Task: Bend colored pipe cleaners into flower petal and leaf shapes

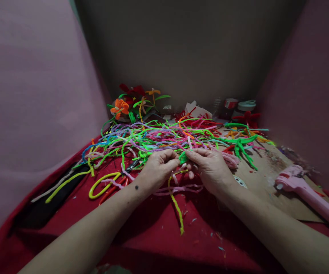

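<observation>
My left hand (161,167) and my right hand (211,171) meet at the middle, just in front of a tangled heap of pipe cleaners (164,133). Between their fingertips is a small bent piece of green pipe cleaner (182,157), pinched from both sides and partly covered by the fingers. A pale pink strip (189,142) shows above my right hand's fingers. Below the hands, a yellow pipe cleaner (177,209) lies on the red cloth (153,232). A tool with one yellow handle (96,194) and one red handle lies left of my left wrist.
A pink glue gun (298,186) lies on a brown board (264,182) at the right. Pipe-cleaner flowers (120,108) stand at the back left. Farther right at the back are a dark cup (229,108) and a lidded container (246,105). Pinkish walls flank both sides.
</observation>
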A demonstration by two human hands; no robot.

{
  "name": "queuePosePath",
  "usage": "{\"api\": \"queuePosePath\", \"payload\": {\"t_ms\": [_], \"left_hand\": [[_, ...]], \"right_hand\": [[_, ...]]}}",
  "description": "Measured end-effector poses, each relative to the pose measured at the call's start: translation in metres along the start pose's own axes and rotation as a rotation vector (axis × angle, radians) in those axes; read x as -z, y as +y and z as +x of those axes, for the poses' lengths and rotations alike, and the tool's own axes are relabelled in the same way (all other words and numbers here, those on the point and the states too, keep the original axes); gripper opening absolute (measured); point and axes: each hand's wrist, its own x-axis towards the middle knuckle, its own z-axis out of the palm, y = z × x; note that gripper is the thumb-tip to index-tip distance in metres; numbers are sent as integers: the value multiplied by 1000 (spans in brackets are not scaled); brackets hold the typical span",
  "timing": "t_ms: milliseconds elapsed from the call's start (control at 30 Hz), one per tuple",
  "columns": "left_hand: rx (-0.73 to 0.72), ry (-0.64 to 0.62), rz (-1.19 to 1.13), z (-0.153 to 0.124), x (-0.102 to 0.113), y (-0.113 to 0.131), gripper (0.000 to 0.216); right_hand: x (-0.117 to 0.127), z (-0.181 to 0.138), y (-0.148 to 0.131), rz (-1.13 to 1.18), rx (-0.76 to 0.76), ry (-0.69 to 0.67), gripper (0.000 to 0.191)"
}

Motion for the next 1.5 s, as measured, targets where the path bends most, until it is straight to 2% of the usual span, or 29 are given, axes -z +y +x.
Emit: {"api": "queuePosePath", "payload": {"t_ms": [200, 400, 533, 700, 833, 1033, 1200, 1300, 1500], "left_hand": [[142, -38, -89, 0, -1, -2, 20], [241, -189, -334, 1, 3, -8, 19], [221, -146, -316, 1, 4, -8, 20], [243, -136, -359, 1, 3, -8, 21], [226, -139, -385, 1, 2, -11, 22], [154, -122, -192, -1, -2, -8, 18], [109, -121, -75, -3, -2, -2, 15], [100, -107, -29, -3, -1, -1, 17], [46, -64, 19, -4, -4, -1, 18]], "right_hand": [[-1, -7, -8, -377, 179, 108, 24], [2, -2, -3, -122, 61, 80, 26], [1, 1, -1, -30, 32, 42, 23], [-1, 0, -5, -37, 54, 46, 21], [0, -3, -7, -162, 105, 76, 23], [0, -5, -11, -286, 126, 149, 25], [-1, -5, -13, -279, 115, 160, 24], [-1, -4, -11, -231, 97, 129, 20], [1, -1, -6, -117, -25, -46, 23]]}}
